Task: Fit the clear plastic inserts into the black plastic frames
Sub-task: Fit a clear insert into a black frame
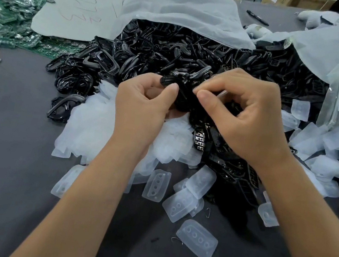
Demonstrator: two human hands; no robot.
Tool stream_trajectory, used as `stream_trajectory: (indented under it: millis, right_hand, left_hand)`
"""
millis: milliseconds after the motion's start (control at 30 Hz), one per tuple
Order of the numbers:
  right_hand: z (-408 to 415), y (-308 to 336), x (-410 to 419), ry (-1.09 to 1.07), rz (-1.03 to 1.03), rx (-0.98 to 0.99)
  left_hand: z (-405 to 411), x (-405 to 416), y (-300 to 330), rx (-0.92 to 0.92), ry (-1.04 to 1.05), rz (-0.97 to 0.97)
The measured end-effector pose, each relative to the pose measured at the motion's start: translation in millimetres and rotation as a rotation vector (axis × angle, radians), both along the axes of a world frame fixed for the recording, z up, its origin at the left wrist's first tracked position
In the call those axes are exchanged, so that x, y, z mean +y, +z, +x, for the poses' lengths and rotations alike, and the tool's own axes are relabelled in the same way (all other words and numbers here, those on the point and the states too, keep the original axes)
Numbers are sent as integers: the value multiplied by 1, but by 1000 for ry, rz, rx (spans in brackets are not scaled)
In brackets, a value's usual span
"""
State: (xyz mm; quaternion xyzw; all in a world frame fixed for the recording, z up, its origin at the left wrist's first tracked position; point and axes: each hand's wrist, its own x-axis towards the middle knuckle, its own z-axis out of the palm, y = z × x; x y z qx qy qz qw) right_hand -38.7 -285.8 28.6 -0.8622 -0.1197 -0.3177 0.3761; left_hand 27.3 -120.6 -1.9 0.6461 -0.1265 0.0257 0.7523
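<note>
While both hands work one black frame over the pile, status is as follows.

Progress: early by my read; no finished stack is clearly visible, though a few dark-rimmed pieces at the right edge may be done, cannot tell.
Frame in hand: black frame [177, 84] held above the heap, between the two thumbs; whether a clear insert already sits in it is hidden by the fingers.
Left hand: left hand [143, 106] curled round the frame, thumb pressed on its top edge, fingers underneath.
Right hand: right hand [245, 114] pinches the frame's right end, thumb and forefinger tips closed tight; something thin and pale shows past the forefinger, too small to name.
Frames left: large heap of black frames [177, 51] spilling from an open plastic bag [180, 6], behind the hands.
Inserts left: mound of clear inserts [98, 121] just under the left wrist, more at right [318, 144], and loose ones [197, 239] on the bench [0, 167] between the forearms.
Remaining: nearly all of it, judging by both piles.
Other: green circuit boards [11, 10] far left, marker pen [257, 17] at the back.
</note>
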Motion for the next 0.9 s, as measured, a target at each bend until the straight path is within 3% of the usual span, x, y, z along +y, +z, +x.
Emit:
stream_trajectory:
  millis: [67, 200, 267, 367, 567, 700, 900]
  right_hand:
    - [0, 1, -5, 59, -32, 105]
    - [2, -3, -4, 171, -375, 486]
    - [3, -7, 1, 162, -398, 544]
    - [5, -7, -1, 185, -300, 468]
    - [4, -10, -14, 149, 103, 483]
    - [6, -15, -19, 91, 201, 434]
    - [6, -17, -24, 110, 540, 491]
  left_hand:
    - [0, -1, -2, -45, 36, -12]
    - [2, -1, -5, -72, 66, -11]
    - [2, -1, -5, -64, 54, -17]
    - [3, -1, -5, -78, 66, 7]
    - [2, -2, -5, -107, 83, 84]
    - [1, -3, -5, -91, 80, 88]
    - [0, -4, -6, -91, 96, 109]
